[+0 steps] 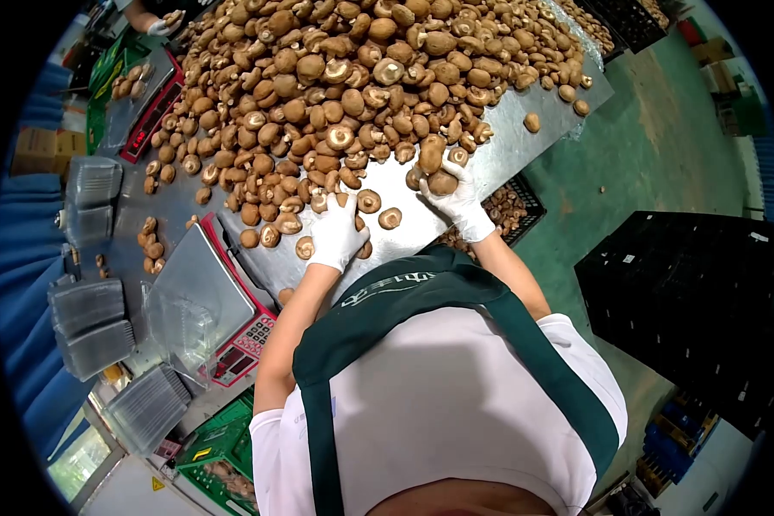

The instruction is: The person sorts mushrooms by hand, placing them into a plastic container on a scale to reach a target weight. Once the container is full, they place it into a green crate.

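Note:
A large heap of brown shiitake mushrooms (pixel 318 112) covers the metal table (pixel 404 185). My right hand (pixel 460 202), in a white glove, is closed around several mushrooms (pixel 442 182) at the heap's near right edge. At the front of the heap, my left hand (pixel 337 234), gloved too, curls over mushrooms that show at its fingertips and beside the palm; the palm hides part of them. Loose mushrooms (pixel 390 218) lie on the metal between both hands.
To the left stands a red scale (pixel 202 284) with a clear plastic tray (pixel 185 335) on it. Stacked clear trays (pixel 86 310) line the left edge. A black crate (pixel 525 211) of mushrooms sits below the table at right, near stacked black crates (pixel 688 301). Another person's gloved hand (pixel 159 27) is at the far left.

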### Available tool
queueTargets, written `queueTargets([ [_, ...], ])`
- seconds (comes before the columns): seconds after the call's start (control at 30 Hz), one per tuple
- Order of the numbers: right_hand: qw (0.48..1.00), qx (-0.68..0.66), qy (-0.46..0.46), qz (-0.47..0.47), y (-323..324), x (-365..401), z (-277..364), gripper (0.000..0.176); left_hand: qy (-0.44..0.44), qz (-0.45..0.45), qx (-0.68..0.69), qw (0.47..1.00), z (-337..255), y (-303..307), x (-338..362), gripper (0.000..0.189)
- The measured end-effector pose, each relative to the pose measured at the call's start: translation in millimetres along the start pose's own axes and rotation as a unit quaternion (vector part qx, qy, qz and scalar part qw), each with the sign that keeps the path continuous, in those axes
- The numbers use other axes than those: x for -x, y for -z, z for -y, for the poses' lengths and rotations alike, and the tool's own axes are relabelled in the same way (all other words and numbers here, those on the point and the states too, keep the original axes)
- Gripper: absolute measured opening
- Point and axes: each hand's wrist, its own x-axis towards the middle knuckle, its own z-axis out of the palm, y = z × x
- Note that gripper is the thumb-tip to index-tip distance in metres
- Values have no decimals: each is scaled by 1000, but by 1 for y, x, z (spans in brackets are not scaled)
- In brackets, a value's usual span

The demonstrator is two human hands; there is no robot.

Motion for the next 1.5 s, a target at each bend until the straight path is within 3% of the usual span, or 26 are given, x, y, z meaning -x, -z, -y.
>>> queueTargets([
  [0.1,988,-51,-88,118,13,-10,-9,47,-18,-11,12,1000,8,1,9,53],
  [0.13,988,-52,-87,119,10,-9,-13,47,-19,-11,10,1000,8,-1,11,53],
  [0.2,988,90,-60,114,7,-8,-20,47,-41,-68,0,997,5,-4,15,44],
  [0.27,987,112,-69,94,10,-10,-25,46,-14,-51,13,999,1,1,10,42],
  [0.33,984,155,-39,82,6,-8,-28,44,33,57,-1,998,-2,10,-2,38],
  [0.37,981,176,-23,77,2,-8,-28,44,31,37,-6,999,-3,7,-6,31],
  [0.5,961,249,70,96,-18,8,2,46,-11,25,4,1000,4,0,-2,37],
  [0.6,955,276,103,25,-14,20,22,47,-14,-25,47,998,11,-5,4,35],
  [0.7,900,428,87,-21,-17,30,21,46,-3,-17,91,996,17,-1,8,33],
  [0.77,830,548,101,-39,-7,23,11,43,-7,21,60,998,19,-5,7,41],
  [0.8,749,648,131,-42,-11,23,6,41,-8,22,61,998,15,-5,7,41],
  [0.87,806,571,155,-33,-14,21,-10,39,-28,-34,88,995,7,-3,9,45],
  [0.97,849,512,127,-42,-25,15,-21,39,-5,-9,54,998,11,-2,-7,51],
  [1.1,839,534,96,-26,-35,11,-41,40,-22,-40,81,996,23,-4,-19,44],
  [1.13,870,483,99,-13,-33,11,-49,39,-26,-43,112,992,27,-3,-18,40],
  [1.2,887,452,94,-2,-37,15,-59,40,-29,-75,235,969,33,3,-8,39],
  [1.27,901,431,41,12,-41,19,-61,40,-42,-97,480,871,49,-3,-4,42],
  [1.3,912,409,-11,27,-42,20,-63,40,11,-29,605,795,46,18,7,41],
  [1.37,899,435,-35,22,-37,19,-77,42,28,-43,676,735,55,16,18,40],
  [1.4,885,462,-54,15,-36,19,-85,44,43,-39,715,697,57,16,23,42],
  [1.43,860,507,-22,53,-35,19,-96,38,42,-40,716,696,61,15,28,42],
  [1.5,719,692,-3,64,-41,20,-103,35,80,-5,801,593,70,13,40,44],
])
